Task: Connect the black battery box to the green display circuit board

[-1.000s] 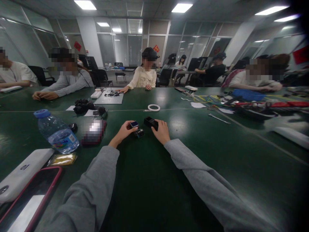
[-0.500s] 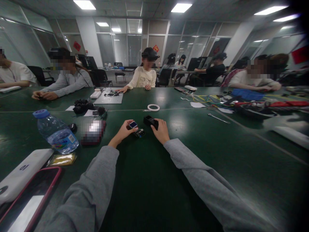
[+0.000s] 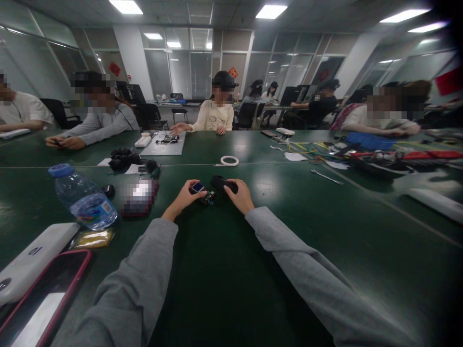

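My left hand is closed on a small circuit board with a screen, held between thumb and fingers. The board's lower right end, with its components, sticks out past my thumb toward the other hand. In my right hand is a black box-shaped case, gripped with the thumb on its near side and the fingers behind. Case and board are close together but apart, just above the green table. My fingers hide part of both things.
Left of my arms are a water bottle, a phone, a white power bank and a red-edged phone. A white ring lies ahead, a wrench to the right. Co-workers sit across the table.
The black case has turned in my right hand and shifted slightly left, nearer the board. My left hand has barely moved. A person opposite has lifted a hand off the white board.
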### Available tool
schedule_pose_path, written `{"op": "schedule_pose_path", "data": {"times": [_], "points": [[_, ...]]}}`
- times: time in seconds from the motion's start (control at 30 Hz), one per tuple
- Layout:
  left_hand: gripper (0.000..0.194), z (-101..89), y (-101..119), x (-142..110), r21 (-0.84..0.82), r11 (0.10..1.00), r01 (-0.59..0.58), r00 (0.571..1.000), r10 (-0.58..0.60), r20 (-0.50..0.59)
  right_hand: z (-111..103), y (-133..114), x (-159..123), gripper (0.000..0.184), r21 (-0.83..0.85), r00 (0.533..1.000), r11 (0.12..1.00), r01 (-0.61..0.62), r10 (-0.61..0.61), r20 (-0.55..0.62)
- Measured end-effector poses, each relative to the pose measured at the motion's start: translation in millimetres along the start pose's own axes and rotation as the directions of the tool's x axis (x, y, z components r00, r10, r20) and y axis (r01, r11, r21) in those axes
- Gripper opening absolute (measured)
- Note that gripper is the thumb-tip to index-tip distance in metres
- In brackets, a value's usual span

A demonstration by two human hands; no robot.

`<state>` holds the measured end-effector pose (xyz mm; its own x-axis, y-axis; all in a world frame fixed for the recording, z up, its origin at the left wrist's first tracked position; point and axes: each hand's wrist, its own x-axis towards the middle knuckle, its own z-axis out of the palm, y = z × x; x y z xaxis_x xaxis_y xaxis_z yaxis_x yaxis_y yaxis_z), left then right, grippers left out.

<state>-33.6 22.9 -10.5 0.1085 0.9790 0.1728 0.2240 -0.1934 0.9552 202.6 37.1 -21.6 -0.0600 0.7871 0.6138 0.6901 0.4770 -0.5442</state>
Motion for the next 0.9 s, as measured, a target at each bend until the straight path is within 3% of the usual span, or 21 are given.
{"op": "schedule_pose_path", "data": {"times": [0.27,0.47,0.7,0.9], "points": [[0.061,-0.5,2.4,-1.8,0.003,0.999,0.035,0.999,-0.035,-0.005,2.8,16.1,2.5,0.041,0.006,0.97,0.97,-0.241,0.241,0.012],[0.061,-0.1,2.0,-1.2,-0.017,1.0,0.016,1.0,-0.016,-0.003,6.0,16.9,2.3,0.044,-0.082,0.977,0.974,-0.213,0.211,-0.026],[0.062,0.5,-0.8,0.1,-0.042,0.999,0.017,1.0,-0.017,-0.005,2.8,3.1,-0.6,0.042,-0.149,0.999,0.988,-0.047,0.044,-0.02],[0.06,-0.5,3.5,-1.2,-0.023,0.999,0.027,1.0,-0.026,0.006,2.1,12.0,1.9,0.039,-0.016,0.984,0.984,-0.179,0.18,0.003]]}}
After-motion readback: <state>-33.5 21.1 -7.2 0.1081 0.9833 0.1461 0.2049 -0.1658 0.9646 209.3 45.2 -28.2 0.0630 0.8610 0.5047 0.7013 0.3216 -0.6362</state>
